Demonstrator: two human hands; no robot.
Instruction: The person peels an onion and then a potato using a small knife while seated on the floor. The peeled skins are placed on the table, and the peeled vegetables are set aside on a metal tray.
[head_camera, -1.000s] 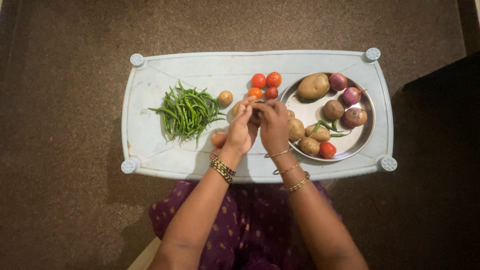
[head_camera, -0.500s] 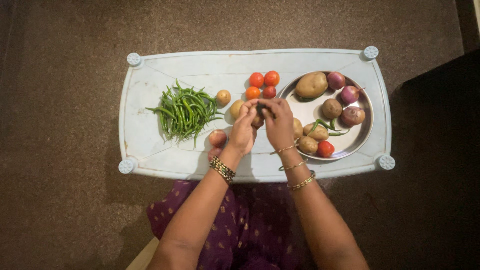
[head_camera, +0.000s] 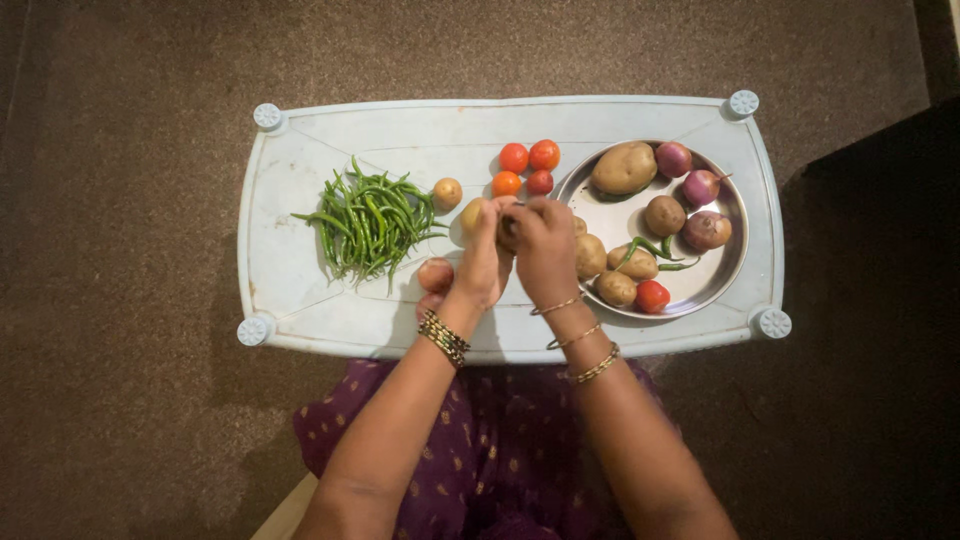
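Note:
My left hand (head_camera: 485, 258) and my right hand (head_camera: 546, 250) meet fingertip to fingertip over the middle of a pale blue plastic table (head_camera: 300, 300). Together they pinch a small dark green piece (head_camera: 510, 222), mostly hidden by the fingers. A pile of green chillies (head_camera: 370, 225) lies to the left of my hands. To the right stands a steel plate (head_camera: 612, 212) with potatoes (head_camera: 625, 168), red onions (head_camera: 700, 187), two green chillies (head_camera: 655, 250) and a tomato (head_camera: 652, 296).
Several small tomatoes (head_camera: 526, 168) sit just beyond my hands. Loose small potatoes (head_camera: 447, 192) lie on the table near the chilli pile, one (head_camera: 435, 274) beside my left wrist. Brown carpet (head_camera: 130, 250) surrounds the table; a dark object (head_camera: 880, 260) stands at the right.
My hands stay together at the same spot; the fingers have shifted slightly around the small green piece, and the right hand has drawn a little closer to me.

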